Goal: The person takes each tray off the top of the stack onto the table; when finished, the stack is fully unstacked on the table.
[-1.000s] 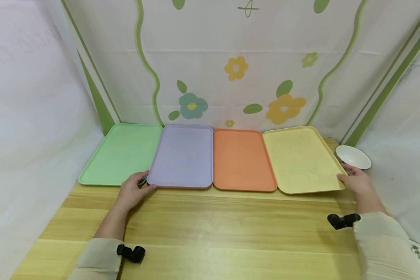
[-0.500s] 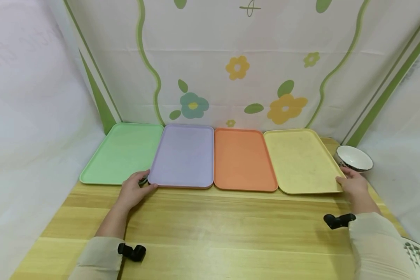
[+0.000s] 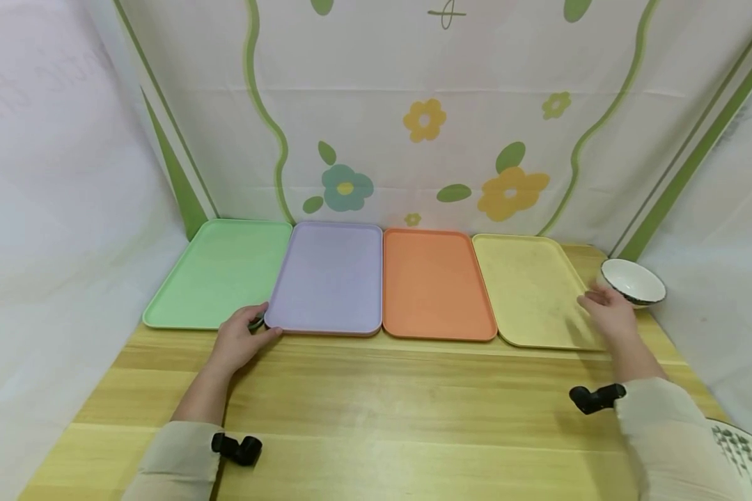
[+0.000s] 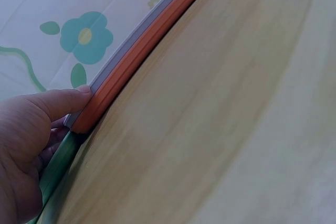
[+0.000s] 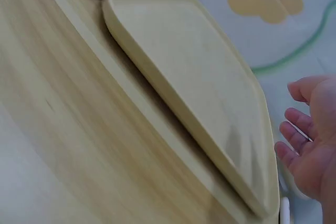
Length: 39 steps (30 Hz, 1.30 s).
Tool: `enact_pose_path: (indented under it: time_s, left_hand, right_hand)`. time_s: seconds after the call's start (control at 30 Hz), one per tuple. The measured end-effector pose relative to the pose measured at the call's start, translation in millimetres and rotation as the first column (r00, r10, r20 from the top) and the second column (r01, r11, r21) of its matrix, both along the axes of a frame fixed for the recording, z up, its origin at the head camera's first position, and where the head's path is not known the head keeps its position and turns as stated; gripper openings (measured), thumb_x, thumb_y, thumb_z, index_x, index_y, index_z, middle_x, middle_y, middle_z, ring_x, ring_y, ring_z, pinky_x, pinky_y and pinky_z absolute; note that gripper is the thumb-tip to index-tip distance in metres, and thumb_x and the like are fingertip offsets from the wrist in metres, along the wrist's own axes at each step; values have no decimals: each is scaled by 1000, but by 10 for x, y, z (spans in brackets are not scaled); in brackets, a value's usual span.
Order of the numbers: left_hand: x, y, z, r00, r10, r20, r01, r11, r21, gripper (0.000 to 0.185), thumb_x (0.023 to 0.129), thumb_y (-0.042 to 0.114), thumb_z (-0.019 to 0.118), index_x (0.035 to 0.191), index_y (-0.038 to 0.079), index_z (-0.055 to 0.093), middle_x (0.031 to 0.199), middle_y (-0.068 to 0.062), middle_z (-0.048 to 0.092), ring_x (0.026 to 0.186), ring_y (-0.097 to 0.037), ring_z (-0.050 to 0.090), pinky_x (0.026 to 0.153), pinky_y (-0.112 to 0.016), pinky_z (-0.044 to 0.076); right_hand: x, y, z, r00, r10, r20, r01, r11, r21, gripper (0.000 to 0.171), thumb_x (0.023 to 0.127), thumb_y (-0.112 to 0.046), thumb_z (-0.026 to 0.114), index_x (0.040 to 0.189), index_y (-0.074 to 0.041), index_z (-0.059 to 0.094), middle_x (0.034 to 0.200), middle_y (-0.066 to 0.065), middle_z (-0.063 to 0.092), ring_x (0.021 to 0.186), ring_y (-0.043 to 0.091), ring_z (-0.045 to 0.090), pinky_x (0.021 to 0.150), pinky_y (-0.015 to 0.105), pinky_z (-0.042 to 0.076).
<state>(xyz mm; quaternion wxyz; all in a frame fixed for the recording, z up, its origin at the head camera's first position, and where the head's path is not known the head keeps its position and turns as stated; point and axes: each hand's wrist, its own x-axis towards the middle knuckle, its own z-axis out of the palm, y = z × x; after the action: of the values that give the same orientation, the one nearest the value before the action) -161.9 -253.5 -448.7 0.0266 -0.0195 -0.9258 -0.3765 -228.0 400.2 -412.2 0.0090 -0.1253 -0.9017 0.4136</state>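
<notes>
Your left hand (image 3: 241,341) pinches the purple tray's (image 3: 329,278) front-left corner; your right hand (image 3: 608,313), fingers seemingly loosely spread, hovers over the yellow tray's (image 3: 533,289) right edge.

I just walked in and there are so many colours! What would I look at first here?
First, the four trays in a row along the back of the wooden table: green tray, purple tray, orange tray and yellow tray, under a flowery cloth. The left hand touches the purple tray's near corner. The right hand hovers open over the yellow tray's right edge, beside a white bowl.
</notes>
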Motion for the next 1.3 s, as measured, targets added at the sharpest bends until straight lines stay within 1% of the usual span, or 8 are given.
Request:
enact_pose_path:
  time_s: [0.13, 0.23, 0.4, 0.5, 0.77, 0.9, 1.13, 1.3]
  left_hand:
    - [-2, -4, -1, 1000, 0, -4, 0, 1000, 4, 72, 91, 34, 70, 144, -6, 42, 147, -30, 42, 135, -48, 39, 110, -60, 36]
    - [-1, -4, 3, 1000, -1, -5, 1, 1000, 4, 72, 91, 33, 70, 144, -6, 42, 147, -30, 42, 136, -48, 38, 110, -60, 36]
    - [3, 0, 7, 1000, -6, -7, 5, 1000, -4, 72, 91, 33, 70, 144, -7, 42, 146, -31, 42, 135, -48, 38, 110, -60, 35]
    - [2, 2, 8, 1000, -6, -12, 6, 1000, -5, 71, 91, 32, 70, 144, -7, 42, 146, -31, 42, 135, -48, 38, 110, -60, 35]
    - [14, 10, 20, 1000, -6, -9, 6, 1000, -9, 71, 91, 32, 70, 144, -7, 42, 146, -31, 42, 135, -49, 39, 110, -61, 35]
    - [17, 8, 17, 1000, -6, -16, 6, 1000, -10, 70, 91, 31, 70, 143, -7, 43, 145, -31, 43, 134, -49, 39, 110, -60, 36]
    - [12, 7, 6, 1000, -6, -15, 6, 1000, 3, 71, 91, 30, 71, 143, -8, 43, 146, -31, 42, 135, -49, 39, 110, -60, 36]
    - [8, 1, -5, 1000, -3, -22, 3, 1000, 4, 70, 90, 30, 71, 143, -8, 43, 145, -31, 43, 134, -49, 40, 109, -60, 36]
  right_hand:
    - [-48, -311, 90, 998, 58, -14, -59, 995, -84, 71, 102, -42, 45, 155, -2, 21, 153, 30, 33, 129, 35, 44, 86, 19, 44]
    - [-98, -543, 131, 995, 94, -38, -98, 988, -121, 70, 102, -41, 44, 155, -2, 22, 152, 28, 34, 115, 18, 54, 91, 25, 45]
    - [-156, -910, 125, 985, 150, -83, -162, 971, -174, 63, 103, -35, 46, 154, -3, 26, 150, 26, 39, 94, -10, 45, 87, 15, 44]
    - [-173, -1161, 114, 978, 184, -102, -202, 958, -204, 60, 103, -31, 47, 153, -3, 29, 148, 25, 41, 100, -5, 48, 87, 12, 44]
    - [-251, -1849, 49, 960, 250, -123, -277, 911, -305, 52, 102, -16, 51, 148, 1, 36, 144, 28, 45, 127, 31, 48, 94, 24, 48]
    - [-293, -2101, -10, 953, 267, -144, -300, 904, -304, 48, 100, -11, 53, 145, 3, 41, 139, 29, 49, 119, 29, 52, 84, 18, 48]
    - [-303, -2473, -121, 955, 272, -115, -295, 885, -361, 46, 99, -11, 55, 143, 0, 46, 134, 23, 54, 107, 21, 55, 85, 28, 52]
    - [-287, -2727, -204, 954, 284, -95, -298, 869, -394, 44, 98, -11, 58, 141, -1, 49, 127, 20, 56, 95, 14, 54, 75, 24, 52]
